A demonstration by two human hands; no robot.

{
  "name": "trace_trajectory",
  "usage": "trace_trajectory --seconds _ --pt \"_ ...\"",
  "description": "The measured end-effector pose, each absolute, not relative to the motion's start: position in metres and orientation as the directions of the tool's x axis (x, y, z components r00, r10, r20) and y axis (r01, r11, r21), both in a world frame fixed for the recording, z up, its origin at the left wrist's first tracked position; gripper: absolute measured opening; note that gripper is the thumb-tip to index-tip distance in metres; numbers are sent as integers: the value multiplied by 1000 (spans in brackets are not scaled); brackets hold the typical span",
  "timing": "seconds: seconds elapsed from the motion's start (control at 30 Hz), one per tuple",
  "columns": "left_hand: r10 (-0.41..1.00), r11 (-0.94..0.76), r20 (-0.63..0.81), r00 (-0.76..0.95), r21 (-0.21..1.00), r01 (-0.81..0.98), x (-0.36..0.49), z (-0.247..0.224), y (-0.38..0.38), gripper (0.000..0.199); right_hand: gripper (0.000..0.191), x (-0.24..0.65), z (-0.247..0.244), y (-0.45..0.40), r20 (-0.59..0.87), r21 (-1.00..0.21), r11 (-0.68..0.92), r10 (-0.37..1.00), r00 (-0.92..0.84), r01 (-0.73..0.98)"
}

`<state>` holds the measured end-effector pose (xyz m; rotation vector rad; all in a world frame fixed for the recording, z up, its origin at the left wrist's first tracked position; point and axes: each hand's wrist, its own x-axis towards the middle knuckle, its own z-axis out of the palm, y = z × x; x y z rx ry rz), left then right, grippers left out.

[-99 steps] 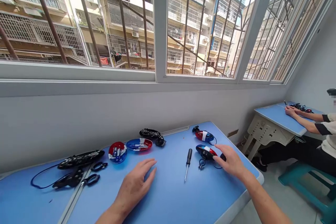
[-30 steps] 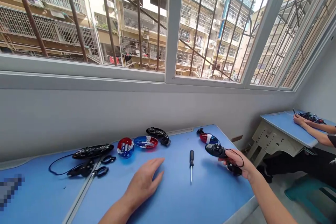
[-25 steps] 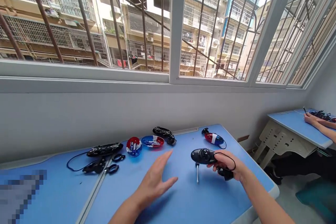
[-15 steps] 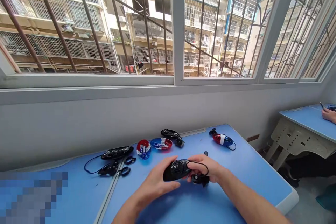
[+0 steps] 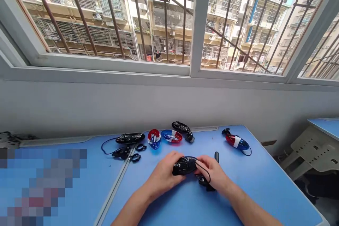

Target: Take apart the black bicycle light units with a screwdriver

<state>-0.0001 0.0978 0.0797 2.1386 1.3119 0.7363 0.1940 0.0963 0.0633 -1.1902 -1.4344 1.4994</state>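
Both hands hold a black, glossy oval casing above the blue desk. My left hand wraps round its left end, thumb below and fingers above. At its right end, the fingers of my right hand are closed near where a thin black cable loops out. Just under my right hand is a black clamp-like part, partly hidden by the fingers. A short black rod sticks up behind that hand; what it belongs to is hidden.
Two red, white and blue oval shells lie at the back, beside a black casing. Another black casing, clamp parts and black rings are at left. A red-and-blue unit lies right. A wall and barred window stand behind.
The view has shifted, so the desk things appear further right. My left hand has closed more firmly round the casing, which has tilted. My right hand stays at its right end.
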Motion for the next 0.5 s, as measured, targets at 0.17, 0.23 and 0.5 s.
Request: trace_trajectory --seconds 0.17,0.23,0.5 --pt "927 -340 120 356 674 656 -5 83 97 29 55 194 58 95 -58 -995 -43 983 -174 91" --pt "935 -315 98 340 669 673 -6 83 98 30 58 195 60 96 -64 -995 -55 993 -104 82" --pt "948 -240 -14 319 626 742 -7 94 96 32 46 206 70 97 -68 -979 -35 985 -159 199"
